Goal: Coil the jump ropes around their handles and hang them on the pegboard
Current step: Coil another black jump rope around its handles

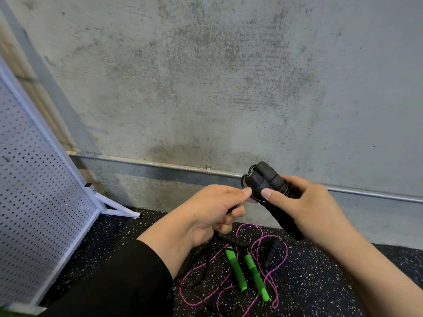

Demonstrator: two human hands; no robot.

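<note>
My right hand (304,207) grips two black foam handles (266,181) of a jump rope, held side by side and pointing up to the left. A thin black cord loops around their tops. My left hand (212,209) pinches that black cord (246,183) beside the handles, and the cord trails down from this hand to the floor. Below lie two green handles (235,268) with a pink rope (258,232) in loose loops, plus black ribbed handles (271,251). The white pegboard (29,191) stands at the left on a white foot.
A grey concrete wall (229,88) rises straight ahead with a metal pipe (160,164) running along its base. The floor is black speckled rubber (320,282). The pegboard's white foot (116,208) sticks out onto the floor near the wall.
</note>
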